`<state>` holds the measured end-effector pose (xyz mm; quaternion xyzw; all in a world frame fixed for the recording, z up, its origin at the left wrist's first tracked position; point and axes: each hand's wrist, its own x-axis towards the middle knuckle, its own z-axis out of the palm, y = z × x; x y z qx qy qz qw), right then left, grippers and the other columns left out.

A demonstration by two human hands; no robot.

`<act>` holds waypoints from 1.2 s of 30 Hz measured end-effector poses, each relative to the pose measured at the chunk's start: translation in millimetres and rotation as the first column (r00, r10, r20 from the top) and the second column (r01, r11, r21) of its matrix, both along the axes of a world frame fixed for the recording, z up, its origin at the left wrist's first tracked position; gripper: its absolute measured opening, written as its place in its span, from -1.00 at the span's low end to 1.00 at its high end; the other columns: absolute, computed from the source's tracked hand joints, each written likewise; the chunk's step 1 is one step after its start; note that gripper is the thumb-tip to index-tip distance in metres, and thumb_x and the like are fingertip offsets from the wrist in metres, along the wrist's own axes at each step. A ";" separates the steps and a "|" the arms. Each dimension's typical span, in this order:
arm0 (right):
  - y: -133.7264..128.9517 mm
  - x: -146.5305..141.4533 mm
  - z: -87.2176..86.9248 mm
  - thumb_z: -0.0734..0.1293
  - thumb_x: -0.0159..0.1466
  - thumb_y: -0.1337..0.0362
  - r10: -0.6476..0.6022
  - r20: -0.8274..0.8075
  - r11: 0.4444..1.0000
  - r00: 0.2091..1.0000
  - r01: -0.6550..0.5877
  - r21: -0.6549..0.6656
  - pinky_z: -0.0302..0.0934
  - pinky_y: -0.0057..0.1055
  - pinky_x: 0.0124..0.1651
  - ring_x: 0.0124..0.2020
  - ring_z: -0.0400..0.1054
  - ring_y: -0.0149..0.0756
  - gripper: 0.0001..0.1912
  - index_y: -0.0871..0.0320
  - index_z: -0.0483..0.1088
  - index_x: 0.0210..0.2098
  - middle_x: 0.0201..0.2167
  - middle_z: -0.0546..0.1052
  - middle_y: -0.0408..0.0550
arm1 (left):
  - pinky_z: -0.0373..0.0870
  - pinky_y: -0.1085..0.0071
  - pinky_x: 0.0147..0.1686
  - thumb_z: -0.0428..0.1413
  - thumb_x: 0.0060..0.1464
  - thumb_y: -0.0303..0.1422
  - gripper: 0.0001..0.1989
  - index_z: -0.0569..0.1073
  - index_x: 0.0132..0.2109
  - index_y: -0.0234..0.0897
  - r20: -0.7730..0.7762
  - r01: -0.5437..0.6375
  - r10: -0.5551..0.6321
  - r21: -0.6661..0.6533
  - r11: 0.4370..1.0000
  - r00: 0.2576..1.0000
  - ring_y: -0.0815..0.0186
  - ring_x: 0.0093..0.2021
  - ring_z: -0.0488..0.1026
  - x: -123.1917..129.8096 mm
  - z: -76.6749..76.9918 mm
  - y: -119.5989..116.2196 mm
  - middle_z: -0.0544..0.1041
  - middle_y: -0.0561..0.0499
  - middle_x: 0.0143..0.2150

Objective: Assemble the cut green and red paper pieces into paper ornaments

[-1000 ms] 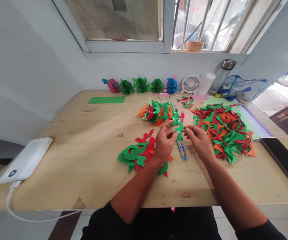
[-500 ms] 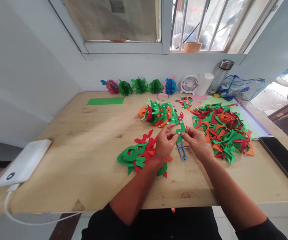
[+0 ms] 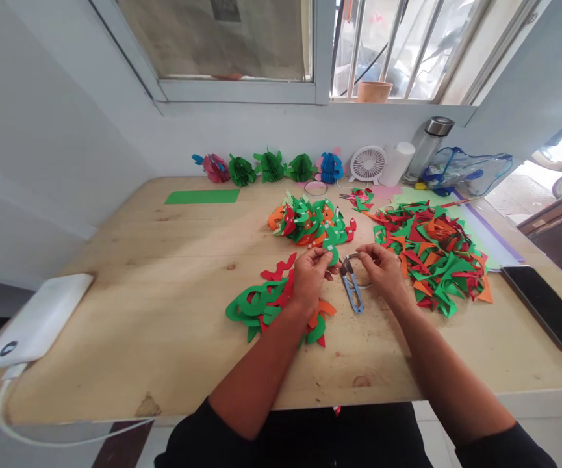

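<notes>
My left hand pinches a green paper cutout bearing small white squares, at the front of a heap of similar green, red and orange cutouts. To its right my right hand has thumb and fingertips close together; whether anything tiny is between them cannot be made out. Blue thread snips lie on the table between the hands, next to a thin ring. Partly behind my left forearm is a pile of plain green and red cutouts.
A scrap pile and a phone lie on the right. Along the wall stand paper figures, a small fan and a bottle. A white power bank is at the left.
My hands have moved apart. The left has shifted slightly left with the green cutout, and the right has let go of it. The snips between them show more fully.
</notes>
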<state>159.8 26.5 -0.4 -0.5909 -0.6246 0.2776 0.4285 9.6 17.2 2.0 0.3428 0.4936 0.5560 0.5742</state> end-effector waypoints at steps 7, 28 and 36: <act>7.6 -2.2 -15.6 0.18 0.19 0.30 -0.040 0.488 0.987 0.872 -0.041 0.155 0.09 -0.27 -0.19 -0.24 0.27 -0.15 -0.77 0.13 0.47 -0.30 -0.31 0.51 0.02 | 0.27 0.51 -0.60 0.11 -0.08 -0.32 -0.85 0.32 -0.40 -0.31 0.036 -0.006 0.008 -0.050 0.999 0.999 0.42 -0.62 0.41 3.7 -3.0 -0.4 0.54 -0.01 -0.51; 13.1 -3.8 -22.4 0.23 0.17 0.30 0.002 0.493 0.988 0.870 -0.077 0.131 0.06 -0.26 -0.15 -0.23 0.28 -0.17 -0.86 0.11 0.43 -0.42 -0.31 0.52 -0.03 | 0.23 0.60 -0.69 0.01 0.06 -0.46 -0.96 0.27 -0.36 -0.31 -0.015 0.155 -0.159 -0.150 0.976 0.987 0.47 -0.63 0.42 11.8 -3.8 -5.4 0.55 -0.04 -0.40; 14.9 -6.2 -24.0 0.26 0.16 0.29 -0.024 0.464 0.986 0.886 -0.056 0.158 0.08 -0.26 -0.17 -0.26 0.27 -0.18 -0.87 0.11 0.38 -0.51 -0.39 0.50 -0.04 | 0.22 0.62 -0.72 0.01 0.06 -0.48 -0.95 0.27 -0.37 -0.31 -0.016 0.172 -0.178 -0.183 0.968 0.984 0.47 -0.66 0.41 12.7 -9.3 -1.8 0.53 0.01 -0.47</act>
